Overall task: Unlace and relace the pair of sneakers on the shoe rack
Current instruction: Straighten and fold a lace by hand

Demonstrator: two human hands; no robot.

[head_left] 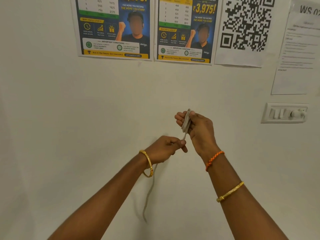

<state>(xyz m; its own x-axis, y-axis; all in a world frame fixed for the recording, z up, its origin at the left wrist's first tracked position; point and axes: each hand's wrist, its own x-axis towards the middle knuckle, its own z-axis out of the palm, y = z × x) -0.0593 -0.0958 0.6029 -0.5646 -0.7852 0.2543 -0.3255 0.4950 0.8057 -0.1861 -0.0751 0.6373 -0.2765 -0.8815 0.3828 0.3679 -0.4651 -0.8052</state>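
Head view, facing a pale wall (103, 110). The right hand (197, 129) grasps a folded bundle of grey shoelace (186, 121) between thumb and curled fingers, held up before the wall. The left hand (166, 148), just below and beside it, pinches the strand leaving the bundle; the loose tail hangs blurred past the left wrist. Gold bangles ring both forearms; an orange thread band (214, 160) circles the right wrist. Posters (114, 32), a QR sheet (245, 23) and a switch plate (284, 113) hang on the wall.

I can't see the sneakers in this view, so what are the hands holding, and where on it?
A grey flat shoelace: the right hand grips its folded bundle, the left hand pinches the strand just below, and the rest hangs down.
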